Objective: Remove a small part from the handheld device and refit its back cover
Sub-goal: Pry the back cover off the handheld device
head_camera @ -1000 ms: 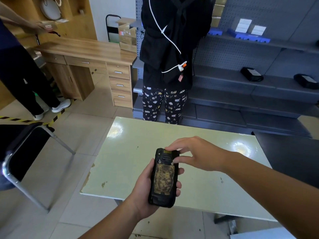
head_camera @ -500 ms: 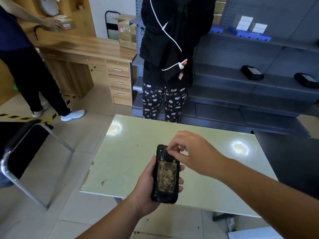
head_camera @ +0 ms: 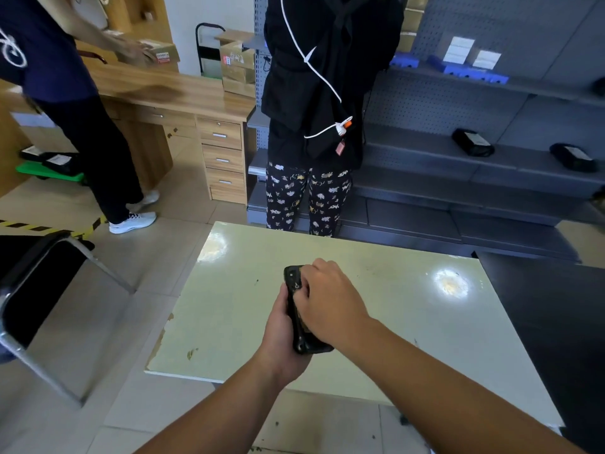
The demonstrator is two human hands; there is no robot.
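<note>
A black handheld device point(head_camera: 292, 283) is held upright over the pale green table point(head_camera: 409, 322), its open back facing right. My left hand point(head_camera: 278, 335) grips its lower half from the left and underneath. My right hand point(head_camera: 327, 303) lies across the open back and covers most of it, fingertips curled onto the upper part near the top edge. Only the device's left rim and bottom corner point(head_camera: 311, 348) show. Any small part under the fingers is hidden, and no back cover is in sight.
A person in a black top and patterned trousers point(head_camera: 307, 201) stands just beyond the table's far edge. Another person point(head_camera: 82, 132) bends over a wooden desk point(head_camera: 183, 93) at the left. A black chair point(head_camera: 36, 283) stands left; a dark table point(head_camera: 550, 316) adjoins the right.
My right hand moved down from the device's top and now covers its open back. The device turned edge-on, its back facing right. The person at the left stepped closer to the desk.
</note>
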